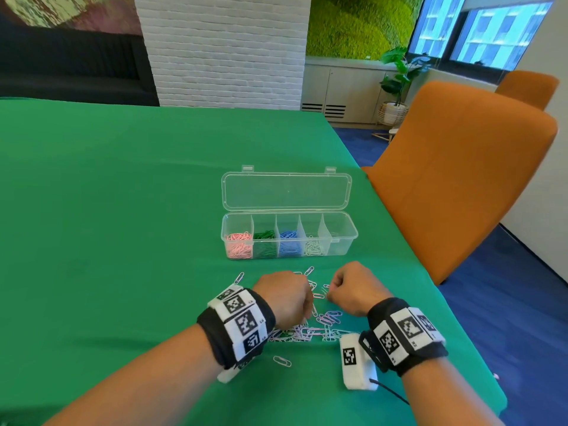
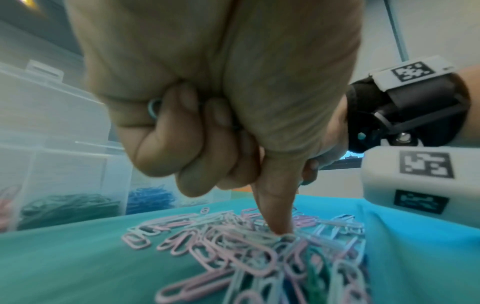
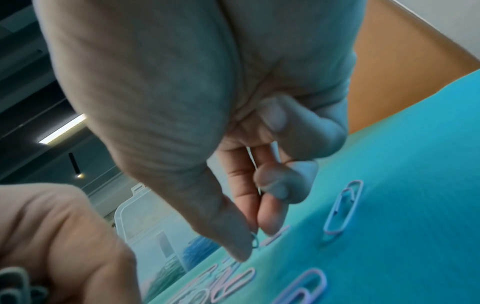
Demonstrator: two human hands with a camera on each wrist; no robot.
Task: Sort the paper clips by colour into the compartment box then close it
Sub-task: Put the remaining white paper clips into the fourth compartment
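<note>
The clear compartment box (image 1: 338,241) stands open in front of me, its lid (image 1: 285,192) laid back. From left to right its compartments hold pink, green, blue and white clips; the rightmost looks empty. A pile of mixed paper clips (image 1: 310,329) lies between my wrists. My left hand (image 1: 285,299) is curled into a fist, with a bluish clip (image 2: 153,109) showing between its fingers. One digit (image 2: 275,216) points down onto the pile (image 2: 233,246). My right hand (image 1: 353,287) pinches a small teal-looking clip (image 3: 255,241) between thumb and fingertip, just above the cloth.
Green cloth (image 1: 123,210) covers the table. Loose clips lie apart from the pile, one near my left wrist (image 1: 282,361) and several towards the box (image 1: 309,270). An orange chair (image 1: 461,179) stands at the table's right edge.
</note>
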